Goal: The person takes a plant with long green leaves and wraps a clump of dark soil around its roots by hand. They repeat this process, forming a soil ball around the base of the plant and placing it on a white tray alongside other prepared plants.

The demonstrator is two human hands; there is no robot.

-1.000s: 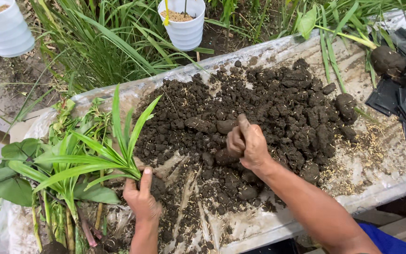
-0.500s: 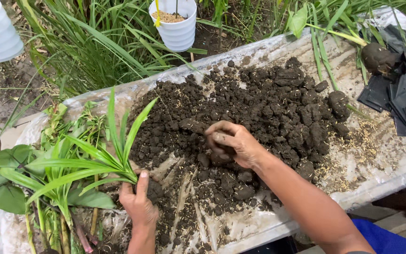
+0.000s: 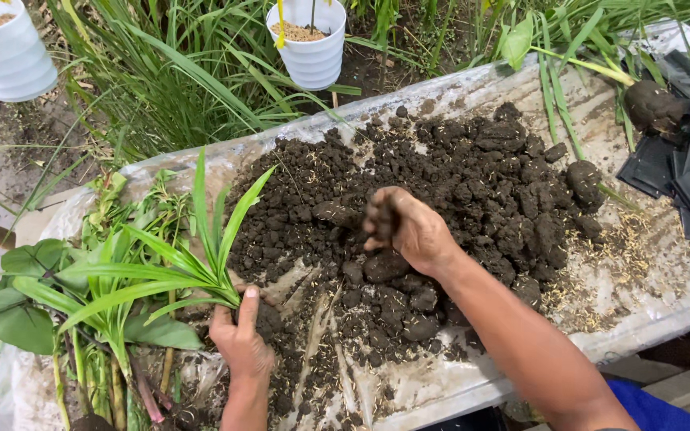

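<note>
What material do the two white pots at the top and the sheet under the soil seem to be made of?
White pots: probably plastic, smooth and slightly glossy, with moulded horizontal ribs. Sheet under the soil: likely thin plastic film, translucent, wrinkled and shiny, smeared with dirt.

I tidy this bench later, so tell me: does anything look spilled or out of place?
Nothing looks damaged. The dark soil is heaped loose on the plastic-covered table, with pale husks scattered at its right edge. The left hand grips a seedling; the right hand scoops soil.
</note>
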